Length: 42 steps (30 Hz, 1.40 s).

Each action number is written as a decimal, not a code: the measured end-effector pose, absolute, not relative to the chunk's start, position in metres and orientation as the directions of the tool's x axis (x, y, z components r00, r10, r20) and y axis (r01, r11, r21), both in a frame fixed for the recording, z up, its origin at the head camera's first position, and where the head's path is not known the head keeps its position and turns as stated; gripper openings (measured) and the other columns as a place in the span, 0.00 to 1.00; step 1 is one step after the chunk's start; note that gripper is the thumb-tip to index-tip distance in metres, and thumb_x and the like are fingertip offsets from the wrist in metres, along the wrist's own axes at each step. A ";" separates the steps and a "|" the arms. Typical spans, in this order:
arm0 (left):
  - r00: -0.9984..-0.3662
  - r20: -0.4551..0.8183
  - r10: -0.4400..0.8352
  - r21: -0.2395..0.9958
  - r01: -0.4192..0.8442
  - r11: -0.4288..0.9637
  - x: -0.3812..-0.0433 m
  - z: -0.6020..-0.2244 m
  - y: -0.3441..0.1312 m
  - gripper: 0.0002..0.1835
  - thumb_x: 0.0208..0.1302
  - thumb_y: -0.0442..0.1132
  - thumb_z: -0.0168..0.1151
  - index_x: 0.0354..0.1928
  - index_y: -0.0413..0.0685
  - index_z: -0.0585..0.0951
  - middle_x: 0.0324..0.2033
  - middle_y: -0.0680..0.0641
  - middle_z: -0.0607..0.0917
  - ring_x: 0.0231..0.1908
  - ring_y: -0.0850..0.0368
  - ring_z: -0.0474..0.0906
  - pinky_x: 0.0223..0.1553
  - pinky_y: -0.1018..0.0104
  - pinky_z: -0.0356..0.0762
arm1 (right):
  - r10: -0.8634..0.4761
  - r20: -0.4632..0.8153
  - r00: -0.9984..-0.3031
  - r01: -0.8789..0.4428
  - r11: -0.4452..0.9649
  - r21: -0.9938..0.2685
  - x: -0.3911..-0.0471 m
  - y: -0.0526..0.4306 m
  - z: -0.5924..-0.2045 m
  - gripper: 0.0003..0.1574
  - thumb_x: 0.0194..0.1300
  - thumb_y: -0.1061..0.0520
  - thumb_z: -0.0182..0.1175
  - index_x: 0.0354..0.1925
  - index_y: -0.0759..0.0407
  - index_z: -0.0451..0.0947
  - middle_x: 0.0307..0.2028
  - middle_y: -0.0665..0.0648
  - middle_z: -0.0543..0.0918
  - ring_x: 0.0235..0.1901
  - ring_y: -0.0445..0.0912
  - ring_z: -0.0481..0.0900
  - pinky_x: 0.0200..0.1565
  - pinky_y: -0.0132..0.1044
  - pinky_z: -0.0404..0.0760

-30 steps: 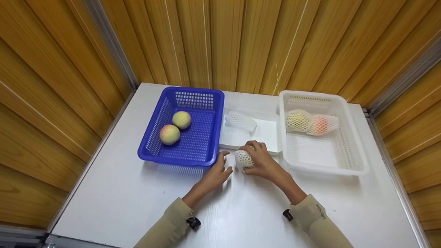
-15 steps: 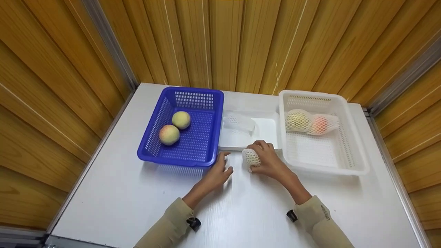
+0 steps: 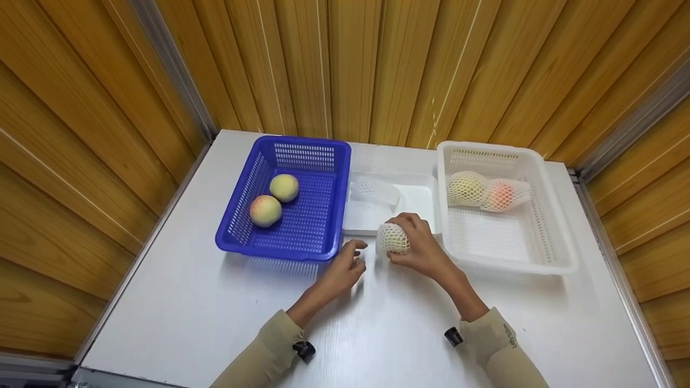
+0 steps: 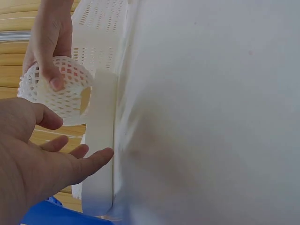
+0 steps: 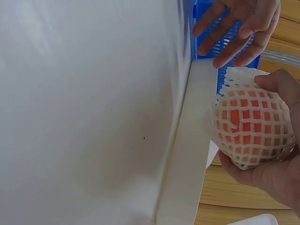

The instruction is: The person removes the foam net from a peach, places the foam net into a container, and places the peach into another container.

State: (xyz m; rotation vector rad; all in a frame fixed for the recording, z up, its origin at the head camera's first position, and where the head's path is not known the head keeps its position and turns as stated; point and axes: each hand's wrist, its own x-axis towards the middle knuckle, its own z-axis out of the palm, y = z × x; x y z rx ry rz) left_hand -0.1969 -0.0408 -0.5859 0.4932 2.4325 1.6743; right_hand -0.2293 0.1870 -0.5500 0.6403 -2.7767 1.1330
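My right hand (image 3: 421, 249) grips a peach (image 5: 248, 123) wrapped in a white foam net (image 3: 392, 238), held in front of the shallow white tray. Thumb and fingers curl round its sides, and red skin shows through the mesh in the right wrist view. My left hand (image 3: 344, 268) holds nothing; its fingers are loosely bent beside the blue basket's near right corner, a short gap from the netted peach. In the left wrist view the left hand (image 4: 51, 159) has its fingers spread below the net, whose open end faces the table side.
Two bare peaches (image 3: 275, 200) lie in the blue basket (image 3: 280, 253) on the left. Between the baskets, the white tray (image 3: 420, 202) bears foam nets (image 3: 374, 193). The white basket (image 3: 512, 267) on the right contains two netted peaches (image 3: 488, 191). Wood-patterned panels (image 3: 350, 70) enclose the table.
My right hand has carried the netted peach slightly right, away from the left hand, then raised and turned it a little. The left hand has barely moved.
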 end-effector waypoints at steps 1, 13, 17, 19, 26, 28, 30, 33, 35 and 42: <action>-0.933 0.059 0.355 0.931 0.180 0.318 -0.197 -0.586 -0.041 0.19 0.68 0.27 0.53 0.61 0.33 0.71 0.61 0.34 0.75 0.62 0.33 0.73 0.62 0.45 0.75 | -0.339 0.221 -0.915 -0.395 0.637 -0.662 -0.230 0.187 -0.549 0.42 0.47 0.56 0.78 0.61 0.51 0.74 0.61 0.61 0.71 0.57 0.61 0.69 0.50 0.56 0.80; -0.941 0.090 0.327 0.961 0.168 0.221 -0.196 -0.587 -0.035 0.15 0.69 0.25 0.51 0.56 0.33 0.76 0.57 0.36 0.80 0.59 0.39 0.77 0.59 0.48 0.78 | -0.261 0.244 -0.934 -0.354 0.583 -0.732 -0.233 0.185 -0.535 0.43 0.49 0.56 0.79 0.62 0.54 0.74 0.61 0.61 0.72 0.56 0.58 0.74 0.52 0.56 0.80; -0.951 0.144 0.274 0.962 0.199 0.188 -0.195 -0.588 -0.028 0.13 0.70 0.22 0.51 0.51 0.32 0.79 0.50 0.35 0.83 0.54 0.41 0.81 0.54 0.53 0.82 | -0.243 0.251 -0.937 -0.347 0.564 -0.750 -0.232 0.184 -0.530 0.43 0.49 0.56 0.80 0.62 0.55 0.74 0.61 0.61 0.72 0.55 0.57 0.76 0.53 0.55 0.80; -0.952 0.159 0.261 0.962 0.209 0.176 -0.195 -0.587 -0.025 0.11 0.71 0.21 0.50 0.50 0.30 0.80 0.48 0.33 0.84 0.52 0.39 0.81 0.52 0.55 0.83 | -0.227 0.250 -0.941 -0.336 0.555 -0.761 -0.231 0.183 -0.528 0.44 0.49 0.56 0.80 0.63 0.54 0.73 0.61 0.61 0.72 0.55 0.56 0.76 0.53 0.55 0.79; -0.955 0.161 0.247 0.959 0.210 0.189 -0.196 -0.576 -0.022 0.11 0.73 0.23 0.51 0.49 0.29 0.82 0.46 0.35 0.86 0.50 0.40 0.83 0.53 0.58 0.83 | -0.209 0.234 -0.950 -0.311 0.535 -0.785 -0.229 0.183 -0.523 0.45 0.50 0.55 0.80 0.64 0.53 0.72 0.62 0.60 0.71 0.56 0.56 0.75 0.54 0.54 0.78; -0.952 0.167 0.257 0.958 0.218 0.186 -0.195 -0.574 -0.026 0.11 0.74 0.25 0.52 0.49 0.33 0.83 0.46 0.38 0.87 0.50 0.43 0.83 0.53 0.59 0.83 | -0.211 0.232 -0.950 -0.310 0.530 -0.789 -0.227 0.182 -0.522 0.45 0.51 0.54 0.80 0.64 0.52 0.72 0.62 0.59 0.71 0.56 0.56 0.75 0.54 0.54 0.78; -0.946 0.175 0.274 0.958 0.227 0.173 -0.194 -0.572 -0.031 0.11 0.75 0.28 0.53 0.50 0.37 0.84 0.45 0.41 0.88 0.51 0.46 0.84 0.54 0.60 0.82 | -0.213 0.237 -0.948 -0.315 0.523 -0.792 -0.226 0.181 -0.520 0.45 0.51 0.53 0.80 0.64 0.51 0.72 0.62 0.59 0.71 0.56 0.56 0.76 0.53 0.54 0.78; -0.940 0.184 0.288 0.960 0.235 0.151 -0.192 -0.566 -0.033 0.12 0.76 0.28 0.52 0.50 0.35 0.84 0.45 0.40 0.88 0.51 0.47 0.84 0.56 0.55 0.81 | -0.214 0.245 -0.946 -0.322 0.515 -0.795 -0.223 0.180 -0.517 0.45 0.51 0.53 0.81 0.64 0.51 0.72 0.62 0.58 0.72 0.56 0.55 0.76 0.53 0.55 0.79; -0.941 0.184 0.283 0.960 0.234 0.152 -0.190 -0.563 -0.033 0.12 0.75 0.28 0.52 0.50 0.35 0.84 0.45 0.40 0.88 0.52 0.48 0.84 0.57 0.54 0.81 | -0.212 0.260 -0.942 -0.334 0.507 -0.794 -0.221 0.179 -0.515 0.45 0.51 0.53 0.81 0.64 0.51 0.72 0.62 0.58 0.72 0.56 0.55 0.76 0.53 0.55 0.79; -0.932 0.294 0.210 0.931 0.329 0.158 -0.189 -0.552 -0.029 0.09 0.73 0.27 0.57 0.48 0.35 0.84 0.43 0.41 0.88 0.46 0.48 0.86 0.49 0.62 0.85 | -0.215 0.327 -0.920 -0.391 0.477 -0.787 -0.218 0.178 -0.508 0.45 0.51 0.54 0.80 0.65 0.53 0.71 0.63 0.58 0.72 0.55 0.53 0.76 0.52 0.53 0.80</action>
